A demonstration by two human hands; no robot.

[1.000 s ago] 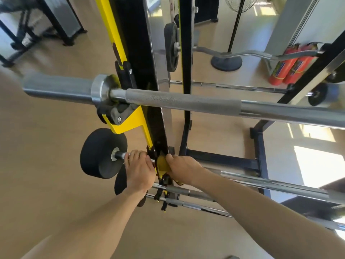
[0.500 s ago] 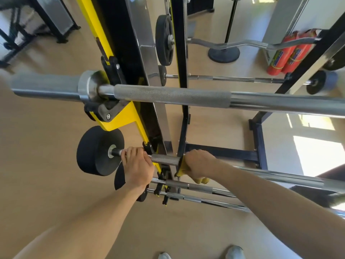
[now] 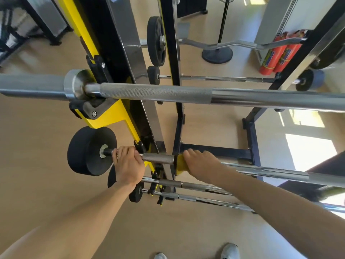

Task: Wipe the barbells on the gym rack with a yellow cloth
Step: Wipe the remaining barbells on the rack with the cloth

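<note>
Yellow cloth (image 3: 180, 163), black weight plate (image 3: 87, 150), silver barbell (image 3: 158, 157).

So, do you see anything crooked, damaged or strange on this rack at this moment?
Nothing stands out. The left hand grips the barbell beside its black weight; the right hand holds the yellow cloth around it.

The left hand (image 3: 128, 166) grips the barbell (image 3: 157, 158) near its black weight plate (image 3: 87, 150). The right hand (image 3: 201, 163) holds the yellow cloth (image 3: 180, 164) wrapped around the same bar, just right of the rack post (image 3: 175, 90). A thicker bar (image 3: 168, 93) lies above on the rack.
</note>
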